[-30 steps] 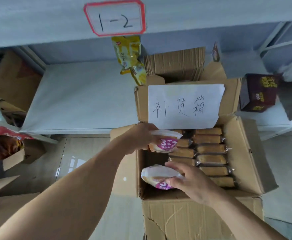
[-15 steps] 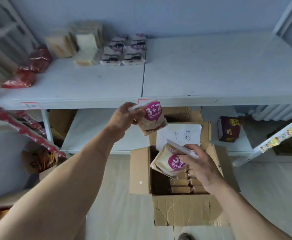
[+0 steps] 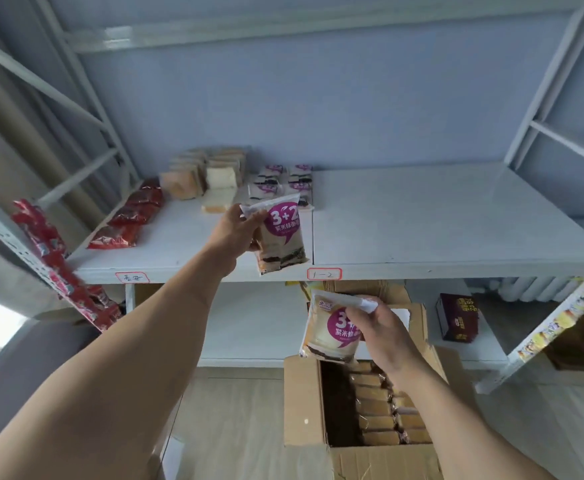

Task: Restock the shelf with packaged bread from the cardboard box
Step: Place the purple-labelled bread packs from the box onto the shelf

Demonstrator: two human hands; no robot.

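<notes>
Now my left hand (image 3: 230, 233) had lifted its pinched bread packet (image 3: 281, 237) up over the shelf (image 3: 457, 216), my right hand (image 3: 384, 332) pinching another packet (image 3: 330, 327) above the cardboard box (image 3: 304, 403), both ready for shelving.

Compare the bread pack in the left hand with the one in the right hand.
The left hand holds its bread pack high, in front of the shelf; the right hand holds its bread pack lower, above the cardboard box. The left pack's "3+2" shows whole; fingers cover part of the right pack's. Both share the purple label and are pinched near the top.
</notes>
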